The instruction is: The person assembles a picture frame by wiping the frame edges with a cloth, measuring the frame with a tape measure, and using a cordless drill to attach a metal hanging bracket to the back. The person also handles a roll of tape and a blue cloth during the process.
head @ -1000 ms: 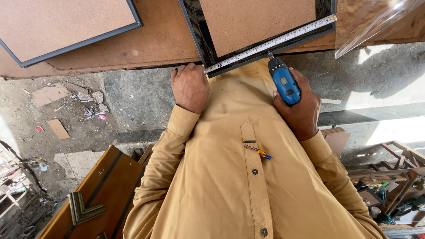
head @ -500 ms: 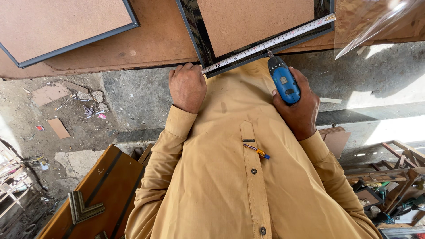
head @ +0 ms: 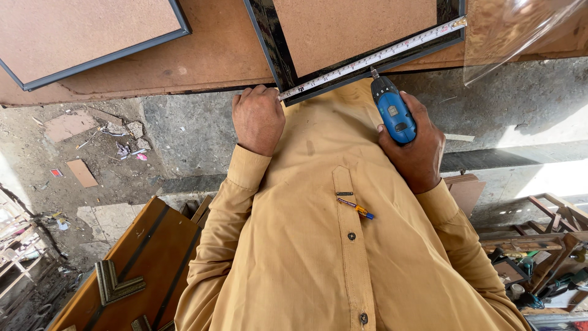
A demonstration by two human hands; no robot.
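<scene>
Picture frame (head: 361, 37), black-edged with a brown backing board showing, is lying on the brown table (head: 202, 61) right in front of the person, its near corner sticking slightly past the table's edge. A metal ruler (head: 373, 57) is lying along the frame's near rail, running from that corner up to the right. The left hand (head: 257, 119) is curling into a loose fist at the table's edge, with its fingertips pressing on the ruler's near end at the frame's corner. The right hand (head: 416, 144) is gripping a blue power screwdriver (head: 392, 113), fingers wrapping round its body, and the tool's tip is pointing up at the frame's near rail, just under the ruler. A second frame (head: 86, 30) with a dark border is lying well apart on the left of the table. A sheet of clear plastic (head: 514, 37) is hanging over the table's right end. A pen (head: 355, 208) is sitting clipped to the front of the person's tan shirt (head: 294, 245). Below on the left, a wooden panel (head: 147, 263) is lying with short pieces of ornate frame moulding (head: 113, 285) resting on it, and scraps are littering the ground.
</scene>
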